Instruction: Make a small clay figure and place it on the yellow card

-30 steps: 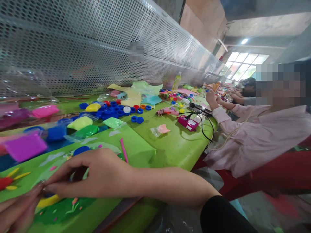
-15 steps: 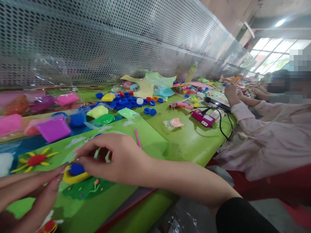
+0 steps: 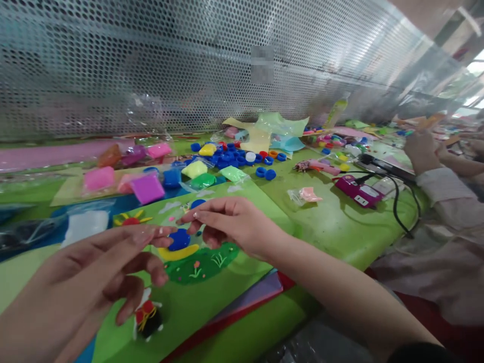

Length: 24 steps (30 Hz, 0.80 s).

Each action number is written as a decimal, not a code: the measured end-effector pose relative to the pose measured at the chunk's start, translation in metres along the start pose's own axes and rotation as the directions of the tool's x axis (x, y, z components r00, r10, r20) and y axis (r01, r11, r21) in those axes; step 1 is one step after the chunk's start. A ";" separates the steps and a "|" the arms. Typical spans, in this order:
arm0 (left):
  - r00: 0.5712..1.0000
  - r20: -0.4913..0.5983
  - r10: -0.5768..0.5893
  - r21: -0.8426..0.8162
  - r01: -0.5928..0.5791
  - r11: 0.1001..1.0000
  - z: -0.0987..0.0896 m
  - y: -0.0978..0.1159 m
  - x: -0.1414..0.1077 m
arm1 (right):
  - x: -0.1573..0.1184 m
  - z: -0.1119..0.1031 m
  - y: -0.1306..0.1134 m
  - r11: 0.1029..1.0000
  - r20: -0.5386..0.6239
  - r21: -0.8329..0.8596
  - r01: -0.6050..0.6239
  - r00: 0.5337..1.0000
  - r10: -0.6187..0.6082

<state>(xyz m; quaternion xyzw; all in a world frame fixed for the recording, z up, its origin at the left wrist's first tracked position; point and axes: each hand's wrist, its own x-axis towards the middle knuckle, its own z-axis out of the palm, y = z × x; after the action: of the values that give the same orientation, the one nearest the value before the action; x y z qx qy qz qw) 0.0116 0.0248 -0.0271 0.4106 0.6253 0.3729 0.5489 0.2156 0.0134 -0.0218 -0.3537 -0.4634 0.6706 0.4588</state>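
A green sheet [image 3: 212,312] carries clay shapes: a sun with a red middle [image 3: 131,221], a blue round piece [image 3: 179,239] over a yellow curve [image 3: 181,253], a dark green patch with small flowers [image 3: 207,267], and a black, red and white figure [image 3: 148,318]. Above the blue piece's left side is my left hand [image 3: 109,267], thumb and forefinger pinched with a tiny white bit at the tips. My right hand [image 3: 227,222] hovers to the right of it, thumb and forefinger together, a tiny white bit on them. The fingertips of the two hands are apart.
Bagged clay [image 3: 147,188] lies at the back left, with blue caps [image 3: 227,159] and paper scraps [image 3: 260,133] behind the sheet. A magenta power strip [image 3: 359,191] with black cables sits at the right, near another person's arm [image 3: 425,156]. A perforated metal panel [image 3: 189,65] runs behind.
The view has swung left, so table items appear further right. My hands have drawn apart at the fingertips, and more of the left hand shows, along with the blue piece and the black figure.
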 end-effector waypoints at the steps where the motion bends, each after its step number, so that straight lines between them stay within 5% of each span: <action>1: 0.999 0.024 -0.035 -0.021 0.035 0.999 0.001 0.001 0.001 | 0.000 0.000 0.001 1.000 0.003 0.016 0.004 1.000 -0.004; 17: 0.994 0.094 0.049 -0.012 -0.048 0.999 0.002 -0.004 -0.001 | 0.000 0.001 -0.003 0.998 0.029 0.042 -0.045 0.999 0.043; 24: 0.978 0.137 0.159 0.165 -0.180 0.970 -0.003 -0.009 0.001 | 0.000 0.001 -0.006 1.000 0.020 0.010 0.011 1.000 -0.011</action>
<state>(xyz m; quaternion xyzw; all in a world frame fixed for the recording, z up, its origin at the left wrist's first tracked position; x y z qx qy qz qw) 0.0073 0.0220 -0.0357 0.5317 0.5834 0.3357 0.5141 0.2163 0.0139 -0.0159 -0.3423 -0.4667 0.6736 0.4596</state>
